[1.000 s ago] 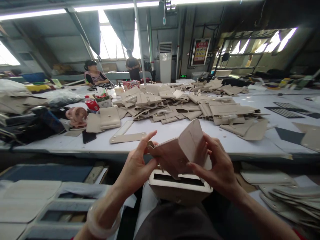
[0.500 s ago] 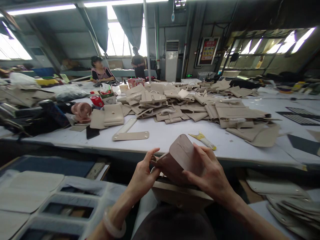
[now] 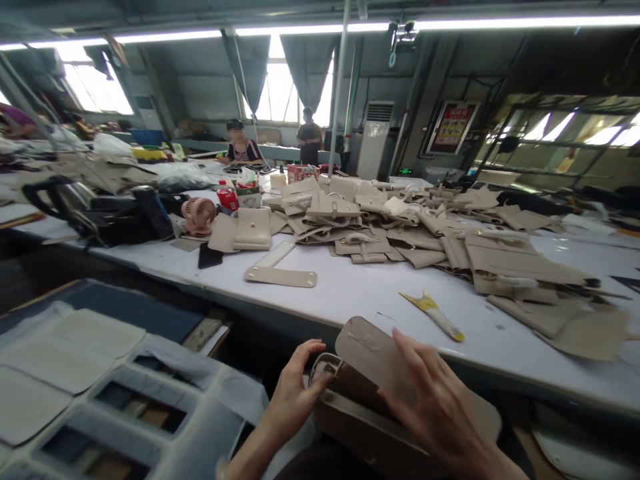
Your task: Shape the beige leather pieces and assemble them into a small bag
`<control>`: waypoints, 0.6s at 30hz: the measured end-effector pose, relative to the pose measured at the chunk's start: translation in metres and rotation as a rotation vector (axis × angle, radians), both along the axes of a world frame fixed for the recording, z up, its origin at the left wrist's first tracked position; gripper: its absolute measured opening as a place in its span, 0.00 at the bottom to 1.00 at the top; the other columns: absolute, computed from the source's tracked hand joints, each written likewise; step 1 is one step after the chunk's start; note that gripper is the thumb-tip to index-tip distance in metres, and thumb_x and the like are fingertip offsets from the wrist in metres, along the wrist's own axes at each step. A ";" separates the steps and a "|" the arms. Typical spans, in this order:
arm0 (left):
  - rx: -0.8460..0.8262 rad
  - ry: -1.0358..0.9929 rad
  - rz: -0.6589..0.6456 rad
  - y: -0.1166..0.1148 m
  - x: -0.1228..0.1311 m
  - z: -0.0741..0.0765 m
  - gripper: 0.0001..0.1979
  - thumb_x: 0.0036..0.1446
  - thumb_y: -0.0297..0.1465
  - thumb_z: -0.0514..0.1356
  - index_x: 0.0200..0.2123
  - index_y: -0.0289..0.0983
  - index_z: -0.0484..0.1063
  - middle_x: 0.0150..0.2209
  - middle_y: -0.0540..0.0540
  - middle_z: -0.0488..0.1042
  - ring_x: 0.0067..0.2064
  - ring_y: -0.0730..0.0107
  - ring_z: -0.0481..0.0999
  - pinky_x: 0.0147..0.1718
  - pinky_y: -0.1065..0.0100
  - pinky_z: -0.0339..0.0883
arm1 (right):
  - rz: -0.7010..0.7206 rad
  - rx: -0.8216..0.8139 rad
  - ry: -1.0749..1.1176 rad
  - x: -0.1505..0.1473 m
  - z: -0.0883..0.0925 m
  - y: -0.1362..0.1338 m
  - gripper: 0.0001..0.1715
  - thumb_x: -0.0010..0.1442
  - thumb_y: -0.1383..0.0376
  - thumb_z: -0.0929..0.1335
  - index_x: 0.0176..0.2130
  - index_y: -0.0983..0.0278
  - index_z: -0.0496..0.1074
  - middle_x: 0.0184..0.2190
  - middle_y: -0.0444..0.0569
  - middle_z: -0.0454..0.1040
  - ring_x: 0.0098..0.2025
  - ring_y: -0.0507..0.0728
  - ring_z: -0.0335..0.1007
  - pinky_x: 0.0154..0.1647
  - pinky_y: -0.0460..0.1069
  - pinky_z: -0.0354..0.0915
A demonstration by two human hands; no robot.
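A beige leather bag piece with a rounded flap (image 3: 367, 350) lies low in front of me, below the white table's edge (image 3: 310, 317). My left hand (image 3: 295, 393) pinches the piece's left end, near a metal ring. Over the flap lies my right hand (image 3: 435, 407), fingers stretched and pressing on it. Under the piece sits a beige box-like bag body (image 3: 370, 433).
A yellow-handled scraper (image 3: 434, 315) and a flat beige strap (image 3: 280, 275) lie on the table. Behind them is a large heap of beige leather pieces (image 3: 410, 233). A pink fan (image 3: 199, 215) and dark bags (image 3: 107, 213) stand left. Grey trays (image 3: 125, 407) sit lower left. Two people are at the far back.
The bag piece and both hands have sunk lower in view, with the flap folded down flatter. The scraper on the table has come into sight. The view has swung left.
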State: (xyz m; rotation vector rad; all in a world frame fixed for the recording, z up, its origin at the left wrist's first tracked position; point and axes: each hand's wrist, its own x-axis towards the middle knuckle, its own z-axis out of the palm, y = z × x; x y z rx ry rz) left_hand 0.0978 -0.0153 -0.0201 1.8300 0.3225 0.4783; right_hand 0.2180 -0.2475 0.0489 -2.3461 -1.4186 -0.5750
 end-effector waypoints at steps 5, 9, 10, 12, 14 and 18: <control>-0.407 0.024 0.128 0.005 -0.007 -0.033 0.27 0.58 0.52 0.59 0.52 0.41 0.73 0.55 0.41 0.73 0.61 0.48 0.67 0.64 0.51 0.54 | 0.075 -0.051 -0.197 0.003 0.003 0.001 0.37 0.62 0.59 0.67 0.66 0.65 0.57 0.55 0.58 0.71 0.51 0.65 0.70 0.45 0.56 0.72; -0.672 0.069 0.107 -0.001 -0.005 -0.062 0.36 0.55 0.62 0.54 0.52 0.40 0.75 0.57 0.39 0.73 0.64 0.44 0.63 0.64 0.47 0.53 | 0.110 -0.081 -0.336 0.006 0.007 -0.001 0.36 0.62 0.58 0.67 0.65 0.67 0.59 0.54 0.60 0.72 0.49 0.66 0.71 0.41 0.57 0.70; -0.736 0.080 0.079 -0.005 -0.005 -0.068 0.37 0.55 0.62 0.53 0.54 0.40 0.74 0.59 0.40 0.72 0.65 0.45 0.62 0.64 0.47 0.54 | 0.112 -0.092 -0.358 0.006 0.007 -0.001 0.36 0.62 0.58 0.67 0.65 0.68 0.60 0.55 0.61 0.72 0.49 0.67 0.72 0.40 0.57 0.70; -0.844 0.097 0.045 -0.013 -0.005 -0.076 0.36 0.57 0.61 0.51 0.57 0.43 0.72 0.61 0.42 0.70 0.66 0.47 0.61 0.61 0.48 0.59 | 0.139 -0.116 -0.391 0.004 0.003 0.002 0.36 0.61 0.59 0.68 0.64 0.69 0.61 0.54 0.61 0.73 0.47 0.66 0.73 0.38 0.56 0.71; -0.914 0.099 0.061 -0.021 -0.004 -0.079 0.34 0.58 0.60 0.51 0.58 0.46 0.71 0.60 0.44 0.71 0.65 0.48 0.63 0.57 0.50 0.65 | 0.202 -0.134 -0.385 0.001 -0.002 0.007 0.36 0.59 0.60 0.69 0.63 0.70 0.63 0.54 0.61 0.74 0.46 0.66 0.74 0.37 0.56 0.72; -0.984 0.042 0.039 -0.032 -0.001 -0.071 0.30 0.60 0.59 0.50 0.50 0.47 0.77 0.50 0.46 0.79 0.58 0.48 0.72 0.53 0.55 0.69 | 0.233 -0.217 0.027 -0.001 0.000 0.018 0.37 0.53 0.58 0.72 0.60 0.66 0.68 0.55 0.58 0.74 0.49 0.64 0.75 0.44 0.53 0.76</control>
